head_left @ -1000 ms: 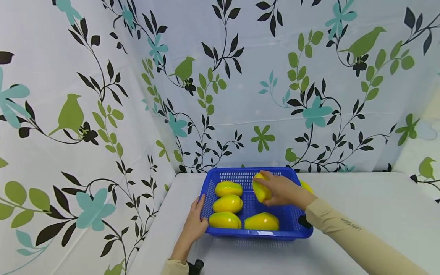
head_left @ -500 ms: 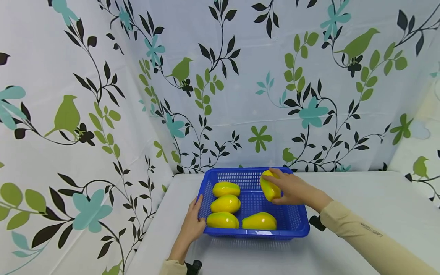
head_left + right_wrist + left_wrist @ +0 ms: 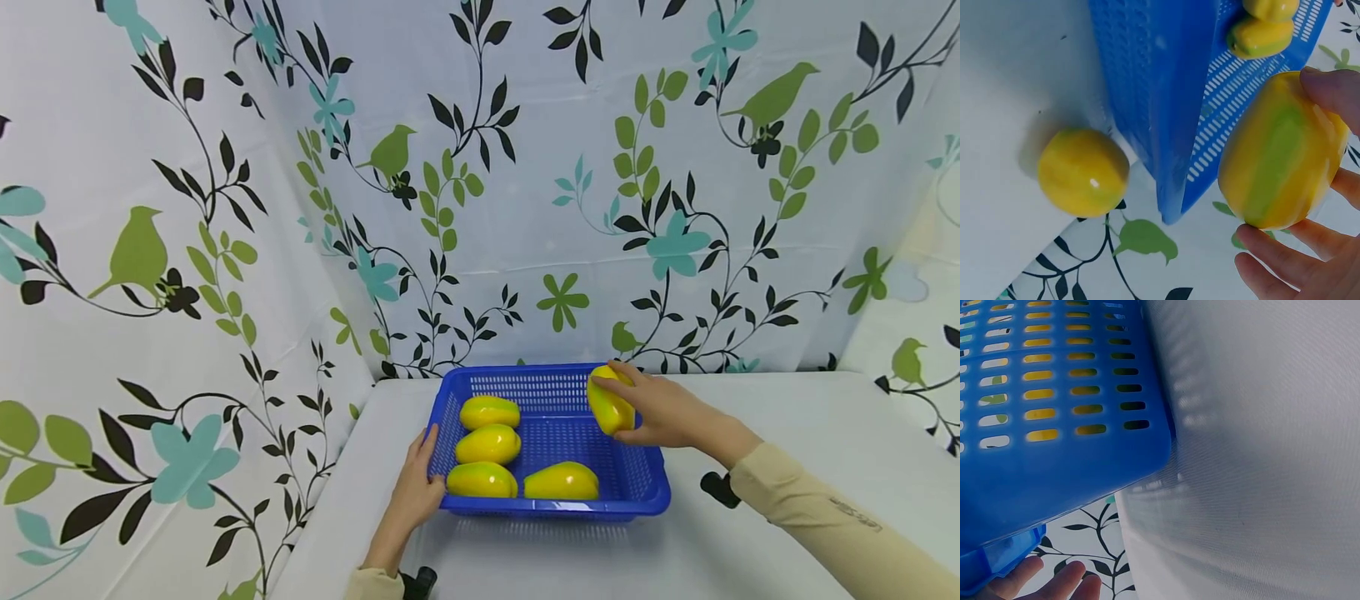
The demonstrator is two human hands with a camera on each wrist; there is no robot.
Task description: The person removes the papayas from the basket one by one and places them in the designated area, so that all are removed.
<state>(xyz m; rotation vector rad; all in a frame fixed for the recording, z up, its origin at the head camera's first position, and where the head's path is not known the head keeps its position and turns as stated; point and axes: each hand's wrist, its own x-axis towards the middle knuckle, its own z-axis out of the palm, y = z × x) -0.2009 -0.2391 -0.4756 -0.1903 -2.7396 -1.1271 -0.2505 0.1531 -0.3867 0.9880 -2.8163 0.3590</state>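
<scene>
A blue slotted plastic basket [image 3: 551, 506] stands on the white table. Inside lie several glossy yellow-green papayas: a column of three, with the middle papaya [image 3: 487, 444] at its centre, plus a front papaya [image 3: 561, 482]. My right hand [image 3: 667, 411] holds another papaya [image 3: 1282, 153] between thumb and fingers, tilted, above the basket's back right corner. One more papaya [image 3: 1084, 173] sits on the table outside the basket's right wall; in the head view my right hand hides it. My left hand [image 3: 411, 487] grips the basket's left rim, its fingertips [image 3: 1069, 575] showing beneath the rim.
Leafy, bird-printed cloth [image 3: 562, 208] rises behind the table [image 3: 780, 450] and along the left side. Dark wrist cameras sit at both cuffs. White tabletop extends right of the basket and in front of it.
My right hand has moved right with the papaya, from mid-basket to the back right corner. The left hand keeps its place on the rim. The head view has shifted slightly.
</scene>
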